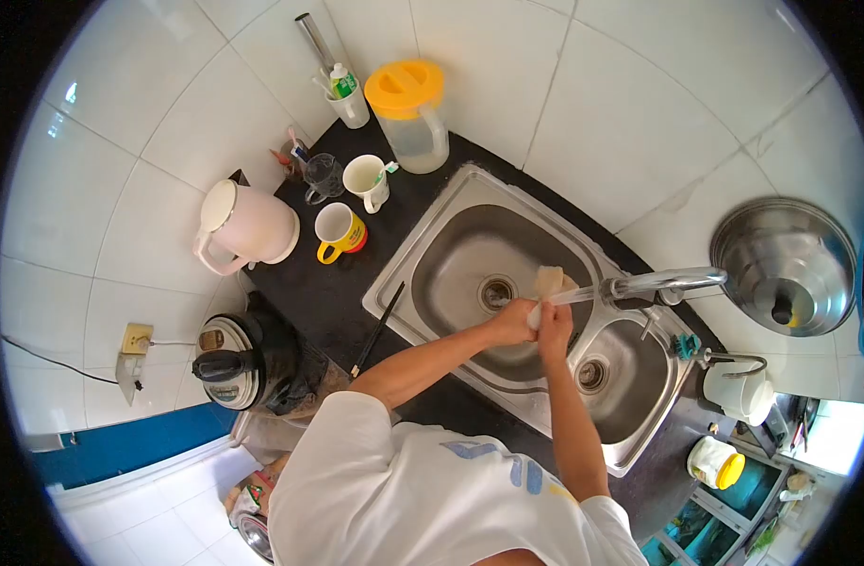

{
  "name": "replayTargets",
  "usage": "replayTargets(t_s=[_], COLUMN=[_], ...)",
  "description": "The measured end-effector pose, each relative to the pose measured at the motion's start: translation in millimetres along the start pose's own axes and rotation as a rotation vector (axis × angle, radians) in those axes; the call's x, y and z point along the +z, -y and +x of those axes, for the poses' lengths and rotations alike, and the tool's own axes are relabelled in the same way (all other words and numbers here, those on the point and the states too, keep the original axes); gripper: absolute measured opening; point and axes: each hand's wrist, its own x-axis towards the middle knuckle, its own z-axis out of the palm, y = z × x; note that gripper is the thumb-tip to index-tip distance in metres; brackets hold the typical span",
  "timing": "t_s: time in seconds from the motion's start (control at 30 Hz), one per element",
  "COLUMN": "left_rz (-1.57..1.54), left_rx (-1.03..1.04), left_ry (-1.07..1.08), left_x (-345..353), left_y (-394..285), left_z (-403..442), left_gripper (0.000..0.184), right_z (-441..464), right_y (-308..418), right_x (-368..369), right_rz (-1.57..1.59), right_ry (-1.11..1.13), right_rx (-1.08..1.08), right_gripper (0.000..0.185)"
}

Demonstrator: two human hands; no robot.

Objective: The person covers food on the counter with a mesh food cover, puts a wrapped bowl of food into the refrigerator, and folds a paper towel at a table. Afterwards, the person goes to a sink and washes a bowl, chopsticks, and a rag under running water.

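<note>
Over the large bowl of the steel sink (pixel 430 226), my left hand (pixel 513 324) and my right hand (pixel 555 332) are close together, both with fingers closed. They grip a pale beige, cloth-like piece (pixel 549 281), which sticks out above the fingers; its exact kind is hard to make out. Water seems to run from the faucet (pixel 663 281) onto the piece and my hands. My fingers hide the lower part of it. A drain (pixel 497 293) lies just left of my hands.
Left of the sink stand a yellow mug (pixel 341 232), a white cup (pixel 367 181), a glass mug (pixel 324 176), a yellow-lidded pitcher (pixel 408 118), a pink kettle (pixel 250 223) and a black cooker (pixel 262 363). A dark thin stick (pixel 379 327) rests by the rim. At right is a yellow-lidded jar (pixel 715 462).
</note>
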Motion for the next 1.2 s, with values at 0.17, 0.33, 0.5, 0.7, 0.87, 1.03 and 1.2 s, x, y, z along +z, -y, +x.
replayTargets(t_s=[0.17,0.33,0.5,0.7,0.87,1.03,1.2], left_rz=[0.091,-0.134,-0.26,-0.265,-0.281,-0.309,-1.102], left_rx=[0.079,0.03,-0.032,-0.407,-0.349,-0.278,-0.263], left_ry=[0.041,0.039,0.088,0.123,-0.031,0.116,0.004], left_x=[-8.3,-3.4,-1.7,-6.6,-1.0,-8.1,-18.3], left_y=[-0.8,4.4,-7.0,3.0,5.4,7.8,-3.8], left_z=[2.8,7.6,0.9,7.7,6.2,-3.4,-5.8], left_gripper=[0.035,0.038,0.037,0.037,0.042,0.042,0.05], right_z=[13.8,10.2,21.5,18.5,-11.5,1.7,-4.8], right_y=[-7.9,-6.9,-19.0,5.5,34.0,13.1,27.8], right_x=[-12.9,-4.5,-4.0,-15.5,-6.3,-16.5,-14.8], right_rz=[1.201,1.463,1.343,0.754,0.243,0.849,1.258], right_ry=[0.194,0.305,0.172,0.064,-0.069,0.057,0.076], right_rx=[0.649,0.73,0.814,0.498,-0.094,0.418,0.583], right_gripper=[0.034,0.04,0.04,0.038,0.026,0.026,0.038])
